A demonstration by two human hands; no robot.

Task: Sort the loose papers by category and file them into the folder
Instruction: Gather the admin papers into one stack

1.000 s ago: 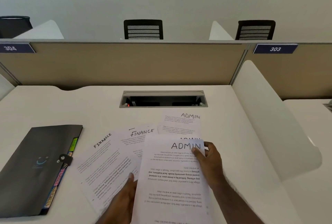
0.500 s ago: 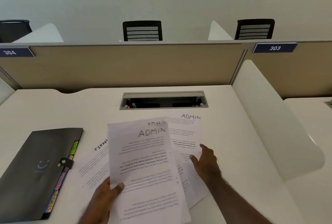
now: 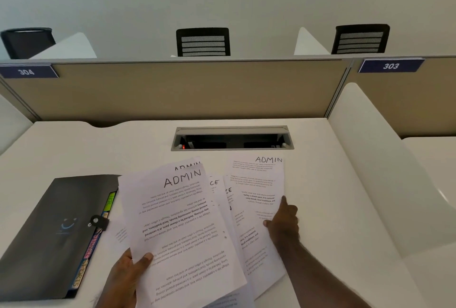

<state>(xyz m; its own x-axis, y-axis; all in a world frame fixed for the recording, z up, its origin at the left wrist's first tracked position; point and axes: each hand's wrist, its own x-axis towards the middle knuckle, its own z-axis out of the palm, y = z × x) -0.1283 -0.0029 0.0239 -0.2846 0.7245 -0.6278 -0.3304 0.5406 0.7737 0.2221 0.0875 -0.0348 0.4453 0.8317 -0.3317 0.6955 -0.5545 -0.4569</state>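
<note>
The desk (image 3: 320, 184) is taken as landmark. Its near middle is covered by papers (image 3: 256, 184); a held sheaf (image 3: 182, 228) is raised over them. Its left part is blocked by the folder (image 3: 56, 228). Bare surface is left along its far edge, broken only by the cable slot (image 3: 232, 138), and on its right side, bounded by the white divider (image 3: 385, 164). Its far side is closed by the partition (image 3: 172, 90).

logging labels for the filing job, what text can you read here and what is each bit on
"ADMIN": top sheet held by the left hand
"ADMIN", half hidden: sheet behind it
"ADMIN": sheet on the desk under the right hand
"CE": two overlapped sheets
"304": left partition sign
"303": right partition sign
Folder tabs: mostly too blurred to read
Printed body text: too small
</note>
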